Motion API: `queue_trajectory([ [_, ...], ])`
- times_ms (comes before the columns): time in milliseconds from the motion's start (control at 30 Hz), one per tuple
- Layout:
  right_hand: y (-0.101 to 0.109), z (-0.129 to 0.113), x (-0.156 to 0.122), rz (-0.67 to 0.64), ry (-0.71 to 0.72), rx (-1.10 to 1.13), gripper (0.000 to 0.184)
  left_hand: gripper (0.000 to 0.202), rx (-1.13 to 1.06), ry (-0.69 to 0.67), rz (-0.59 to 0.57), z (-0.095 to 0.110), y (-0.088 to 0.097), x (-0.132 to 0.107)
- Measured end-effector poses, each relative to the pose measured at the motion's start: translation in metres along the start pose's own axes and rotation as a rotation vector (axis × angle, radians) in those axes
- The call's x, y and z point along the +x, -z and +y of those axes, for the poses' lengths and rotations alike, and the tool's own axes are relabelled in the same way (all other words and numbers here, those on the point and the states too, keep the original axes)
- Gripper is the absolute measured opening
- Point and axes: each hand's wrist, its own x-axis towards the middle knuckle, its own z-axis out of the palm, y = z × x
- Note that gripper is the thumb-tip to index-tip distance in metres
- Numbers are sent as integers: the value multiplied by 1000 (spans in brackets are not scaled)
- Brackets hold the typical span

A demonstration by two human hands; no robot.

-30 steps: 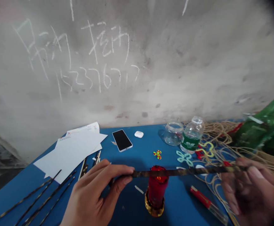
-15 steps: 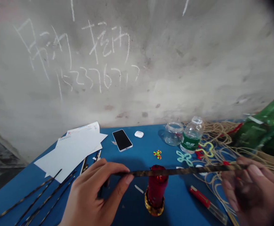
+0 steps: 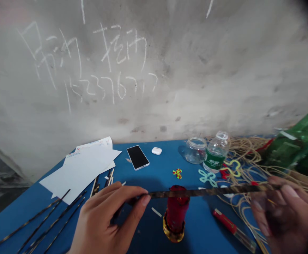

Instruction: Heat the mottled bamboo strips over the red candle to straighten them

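Observation:
A thin, dark brown mottled stick [image 3: 209, 191] stretches almost level between my two hands. At its left end my left hand [image 3: 106, 218] is closed, pinching it between thumb and fingers. Over at the far right, my right hand [image 3: 288, 211] grips the other end; it is dark and blurred in places. Behind the stick's left half stands a red candle [image 3: 177, 215] on a gold base, its top crossed by the stick, with a faint orange glow just below it. To the right lies a red-handled cutter or pen-like tool [image 3: 226, 222] with a clear end.
Similar dark sticks [image 3: 48, 222] and white papers [image 3: 82, 169] lie at left. Farther back are a phone [image 3: 138, 157], a white earphone case [image 3: 156, 151], a glass jar [image 3: 195, 151] and a plastic bottle [image 3: 215, 155]. Tangled tan cords [image 3: 249, 158] and green bottles [image 3: 294, 137] fill the right.
Both hands keep their hold on the stick, with hardly any movement. The orange glow by the candle's top looks smaller than before.

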Motion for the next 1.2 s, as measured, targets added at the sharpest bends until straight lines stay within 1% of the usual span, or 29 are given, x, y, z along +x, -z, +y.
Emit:
queue_trajectory([
  [100, -2, -3, -5, 15, -21, 4, 30, 16, 7, 6, -5, 2, 0, 0],
  [167, -4, -7, -10, -5, -59, -11, 28, 18, 0, 11, -11, 3, 0, 0],
  [333, -5, -12, -15, -16, -67, -19, 24, 23, -22, 1, -11, 3, -1, -1],
  [467, -4, -10, -10, -34, -71, -28, 23, 22, -3, -3, 4, 4, -2, -2],
  [600, -2, -4, -7, -27, -8, -17, 29, 23, 11, 7, 2, 5, -1, -3],
  [633, -1, -4, -8, -28, -28, -20, 29, 23, 12, 5, -1, 5, -1, -4],
  [667, -1, -5, -9, -28, -67, -25, 29, 23, 10, 1, -5, 5, -1, -3],
  [733, -2, -9, -12, -15, -89, -17, 29, 23, 2, -12, -13, 5, 0, -3],
  [867, -3, -12, -14, -32, -84, 8, 25, 23, -17, -43, -30, 4, 0, 0],
  [1033, -2, -6, -8, -14, -48, 13, 28, 21, 21, -92, -38, 2, 0, 2],
  [1200, -1, -1, -6, -40, -38, 13, 22, 23, 61, -125, -42, 3, 1, -1],
])
